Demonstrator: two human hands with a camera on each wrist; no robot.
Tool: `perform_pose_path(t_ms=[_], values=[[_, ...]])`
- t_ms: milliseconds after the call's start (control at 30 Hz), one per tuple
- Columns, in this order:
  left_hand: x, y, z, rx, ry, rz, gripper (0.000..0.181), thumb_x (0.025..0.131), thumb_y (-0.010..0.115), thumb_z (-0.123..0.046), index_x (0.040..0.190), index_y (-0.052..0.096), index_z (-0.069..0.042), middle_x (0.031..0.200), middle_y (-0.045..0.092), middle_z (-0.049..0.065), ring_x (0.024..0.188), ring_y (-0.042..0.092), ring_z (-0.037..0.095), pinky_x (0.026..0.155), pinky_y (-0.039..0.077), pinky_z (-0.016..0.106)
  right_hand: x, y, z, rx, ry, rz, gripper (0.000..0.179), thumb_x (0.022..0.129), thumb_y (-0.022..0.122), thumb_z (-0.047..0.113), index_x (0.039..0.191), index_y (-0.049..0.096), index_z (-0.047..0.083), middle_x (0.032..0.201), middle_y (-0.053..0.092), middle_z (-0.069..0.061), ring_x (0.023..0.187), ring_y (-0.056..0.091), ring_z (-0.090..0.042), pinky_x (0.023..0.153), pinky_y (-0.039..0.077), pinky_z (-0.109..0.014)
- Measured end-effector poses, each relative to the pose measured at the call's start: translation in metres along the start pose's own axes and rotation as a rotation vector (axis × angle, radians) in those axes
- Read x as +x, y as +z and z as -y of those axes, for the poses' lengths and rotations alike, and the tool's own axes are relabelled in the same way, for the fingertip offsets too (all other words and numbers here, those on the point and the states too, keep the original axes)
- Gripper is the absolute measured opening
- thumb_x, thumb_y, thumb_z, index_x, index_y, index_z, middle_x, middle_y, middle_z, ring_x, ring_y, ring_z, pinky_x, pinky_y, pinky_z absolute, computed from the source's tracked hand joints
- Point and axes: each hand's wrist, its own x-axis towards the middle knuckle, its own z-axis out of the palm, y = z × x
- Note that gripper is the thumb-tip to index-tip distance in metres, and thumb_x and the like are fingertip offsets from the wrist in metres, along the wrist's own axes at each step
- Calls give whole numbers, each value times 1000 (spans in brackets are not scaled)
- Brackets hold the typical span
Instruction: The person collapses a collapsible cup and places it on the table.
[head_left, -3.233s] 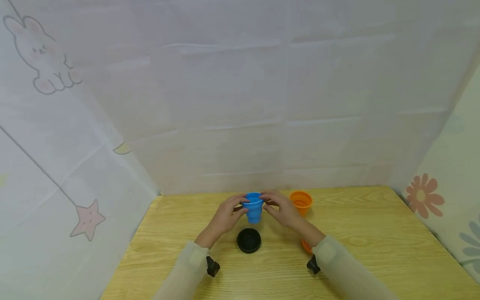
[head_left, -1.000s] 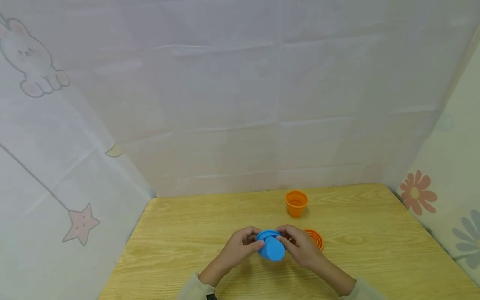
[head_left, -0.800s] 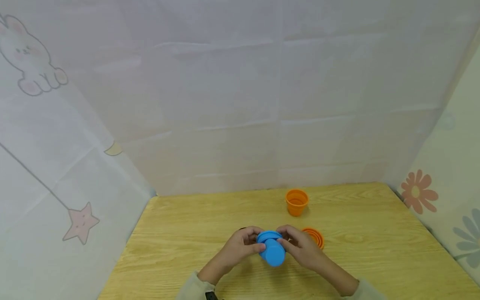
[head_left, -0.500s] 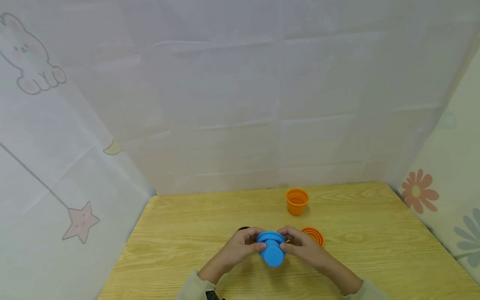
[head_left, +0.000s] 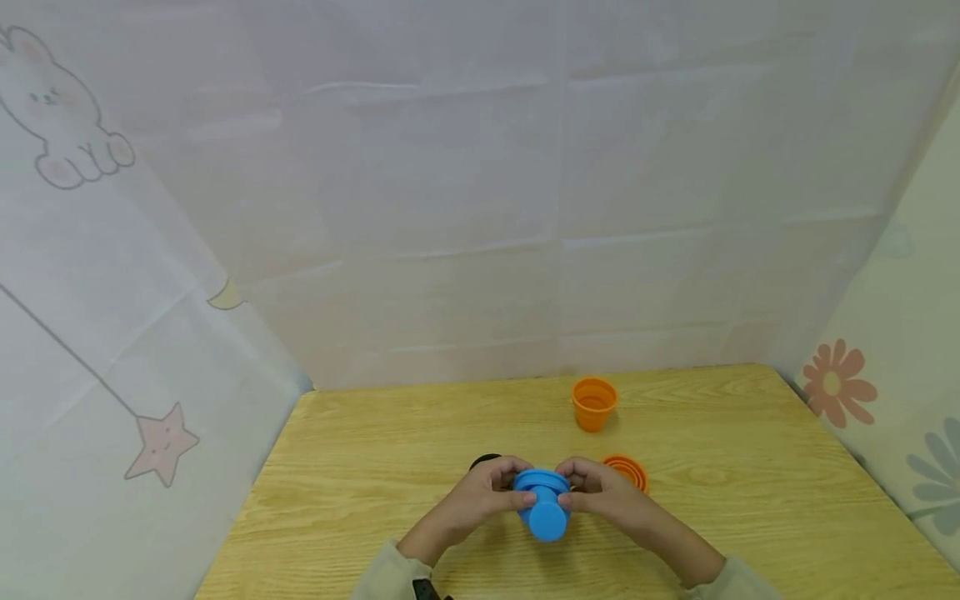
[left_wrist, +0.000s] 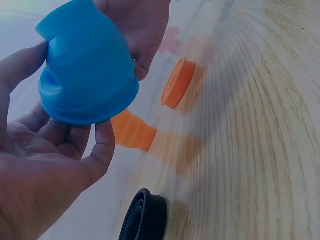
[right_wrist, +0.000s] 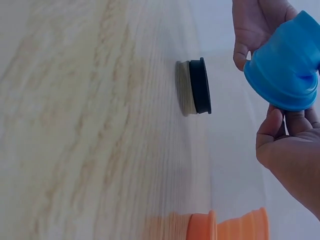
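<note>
A blue collapsible cup [head_left: 547, 523] is held up between both hands over the near part of the table, its base tipped toward me. My left hand [head_left: 480, 497] grips its left side, thumb on the wall and fingers under the rim. From the other side my right hand [head_left: 613, 500] holds it the same way. In the left wrist view, the cup's wall [left_wrist: 85, 75] is bent and dented by the thumb. A black collapsed cup [head_left: 484, 460] sits partly hidden behind my left hand; the right wrist view shows that black cup [right_wrist: 200, 86] whole.
An expanded orange cup [head_left: 594, 406] stands upright toward the back of the wooden table [head_left: 375, 433]. In front of it lies a flattened orange cup [head_left: 628, 472], partly behind my right hand. A printed cloth [head_left: 450, 208] hangs behind and at both sides.
Earlier the blue cup was upright behind the black cup; since then both hands have brought it nearer and tipped its base toward me. Over the last second its base has dipped slightly.
</note>
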Motion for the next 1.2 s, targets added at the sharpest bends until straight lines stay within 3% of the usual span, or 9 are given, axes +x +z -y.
perform_pose_path(t_ms=[433, 733, 933, 1200], values=[[2, 2, 0, 9, 20, -23, 41, 97, 70, -24, 129, 59, 0, 117, 66, 7, 103, 64, 18, 89, 56, 32, 1, 0, 2, 31, -5, 5, 28, 104, 58, 18, 124, 53, -1, 112, 63, -8, 101, 60, -19, 93, 51, -39], [6, 8, -5, 56, 7, -76, 33, 94, 73, -16, 120, 61, 1, 109, 67, 6, 94, 66, 17, 85, 58, 35, 6, 0, 3, -32, 5, -27, 31, 101, 64, 21, 118, 53, -2, 109, 63, -10, 97, 60, -17, 87, 54, -31], [10, 6, -9, 144, 27, -111, 30, 94, 74, -15, 116, 61, 0, 107, 66, 5, 92, 65, 17, 80, 57, 28, 11, -3, 5, -102, -30, -36, 31, 102, 63, 20, 117, 51, -4, 109, 61, -10, 99, 58, -20, 86, 54, -33], [17, 0, -7, 156, 89, -66, 33, 95, 72, -16, 121, 57, -2, 113, 63, 7, 97, 66, 17, 84, 57, 29, 12, -10, 10, -182, -115, -36, 30, 103, 61, 15, 125, 54, -3, 117, 59, -14, 108, 57, -26, 90, 53, -32]])
